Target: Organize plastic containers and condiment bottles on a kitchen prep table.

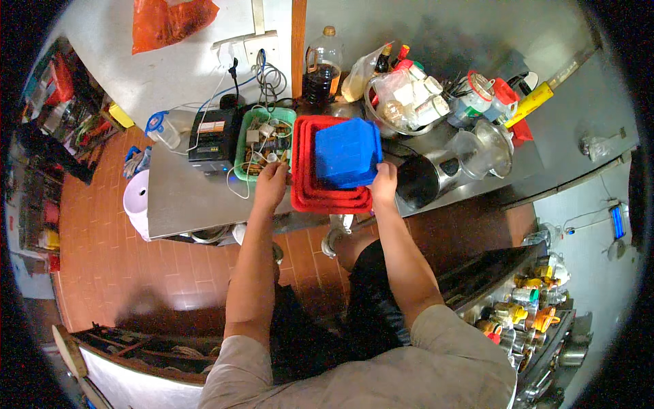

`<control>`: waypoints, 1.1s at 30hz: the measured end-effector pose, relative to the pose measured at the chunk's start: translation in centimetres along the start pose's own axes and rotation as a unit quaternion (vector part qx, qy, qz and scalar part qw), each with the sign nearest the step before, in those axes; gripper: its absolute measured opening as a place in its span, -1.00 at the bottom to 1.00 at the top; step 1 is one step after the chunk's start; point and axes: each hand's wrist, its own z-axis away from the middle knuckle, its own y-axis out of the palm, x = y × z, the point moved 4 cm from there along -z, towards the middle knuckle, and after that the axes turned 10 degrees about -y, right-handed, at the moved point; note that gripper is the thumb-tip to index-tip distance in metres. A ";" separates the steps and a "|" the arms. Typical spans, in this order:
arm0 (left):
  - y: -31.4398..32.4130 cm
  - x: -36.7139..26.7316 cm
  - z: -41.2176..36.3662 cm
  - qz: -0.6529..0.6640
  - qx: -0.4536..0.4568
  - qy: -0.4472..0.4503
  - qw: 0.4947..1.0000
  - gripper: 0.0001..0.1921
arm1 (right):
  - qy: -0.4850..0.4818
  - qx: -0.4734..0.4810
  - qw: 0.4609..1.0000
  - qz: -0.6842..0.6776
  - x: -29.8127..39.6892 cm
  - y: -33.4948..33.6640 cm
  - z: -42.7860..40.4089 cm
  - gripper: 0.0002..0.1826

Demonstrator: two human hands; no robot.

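Note:
In front of me at the metal counter's edge is a stack of nested red plastic baskets point(302, 153). Upside down on top, towards the right, sits a blue plastic basket point(347, 151). My left hand point(272, 183) is curled at the left rim of the red stack, its fingertips partly hidden. With the thumb at the blue basket's lower right corner, my right hand point(384, 183) grips that side; its other fingers are hidden. Just left of the stack, a green plastic basket point(246, 135) holds white chargers, cables and small brownish items.
The metal counter point(179, 204) carries a black electrical unit point(212, 138), a bottle of dark liquid point(323, 71), a bowl of bagged goods point(409, 130) and a metal pot point(429, 176). A lilac bucket point(138, 199) stands left. Cables point(271, 76) hang from the wall socket.

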 end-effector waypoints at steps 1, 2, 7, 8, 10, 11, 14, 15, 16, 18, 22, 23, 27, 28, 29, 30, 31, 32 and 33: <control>0.5 -0.3 0.2 0.002 0.004 0.002 1.000 -0.66 | -0.004 -0.002 1.000 0.001 -0.4 -0.3 -0.3 -0.60; 1.3 -0.5 0.4 0.006 0.005 0.001 1.000 -0.66 | -0.053 0.016 0.993 0.099 -0.5 -0.6 -0.6 -0.60; -1.3 0.7 0.2 -0.007 -0.004 0.013 1.000 -0.67 | -0.149 0.134 0.962 0.188 6.5 5.5 5.1 -0.57; -1.4 0.9 0.0 -0.004 -0.005 0.008 1.000 -0.67 | -0.163 0.160 0.957 0.178 7.6 6.1 6.0 -0.54; -0.7 0.6 0.1 -0.002 -0.001 0.003 1.000 -0.68 | -0.199 0.203 0.949 0.140 8.9 6.7 6.7 -0.46; -0.6 0.6 0.2 0.011 -0.007 0.006 1.000 -0.68 | -0.191 0.209 0.947 0.154 8.7 7.0 6.9 -0.45; 0.2 -0.2 0.6 0.029 -0.007 0.005 1.000 -0.70 | -0.248 0.254 0.930 0.095 8.3 8.0 7.3 -0.43; 0.3 -0.3 0.5 0.033 -0.005 0.001 0.999 -0.70 | -0.245 0.253 0.928 0.121 7.7 8.3 7.5 -0.42; 0.4 -0.2 0.3 0.033 -0.005 0.002 0.999 -0.70 | -0.243 0.252 0.925 0.146 7.2 8.6 7.6 -0.41; 0.6 0.0 -0.1 0.027 0.000 -0.012 1.000 -0.70 | -0.246 0.238 0.928 0.146 7.0 8.9 7.6 -0.43; -0.1 0.6 -0.1 0.013 -0.021 -0.015 1.000 -0.70 | -0.191 0.219 0.949 0.121 9.3 8.7 7.2 -0.55; -0.2 0.8 -0.3 0.029 -0.010 -0.003 1.000 -0.70 | -0.191 0.219 0.949 0.120 8.9 8.4 6.5 -0.55; 0.1 1.1 -1.0 0.060 0.004 0.004 0.998 -0.70 | -0.144 0.187 0.949 0.211 7.0 6.4 4.4 -0.63; -0.2 1.5 -1.2 0.061 0.001 0.003 0.998 -0.70 | -0.158 0.201 0.946 0.198 7.2 6.4 4.5 -0.61; -0.5 1.8 -1.6 0.062 0.005 0.003 0.998 -0.70 | -0.171 0.216 0.944 0.184 7.4 6.6 4.8 -0.59; -0.4 1.7 -1.7 0.064 0.014 0.003 0.998 -0.70 | -0.173 0.216 0.943 0.185 7.0 6.4 4.8 -0.59; -0.2 1.7 -1.7 0.065 0.014 0.004 0.998 -0.70 | -0.185 0.221 0.930 0.229 6.6 6.4 4.8 -0.58; -0.1 1.6 -1.7 0.054 0.012 0.008 0.998 -0.70 | -0.197 0.225 0.914 0.273 6.3 6.4 4.8 -0.56; 0.1 1.4 -1.5 0.042 0.010 0.011 0.999 -0.70 | -0.198 0.226 0.914 0.274 6.1 6.6 5.3 -0.56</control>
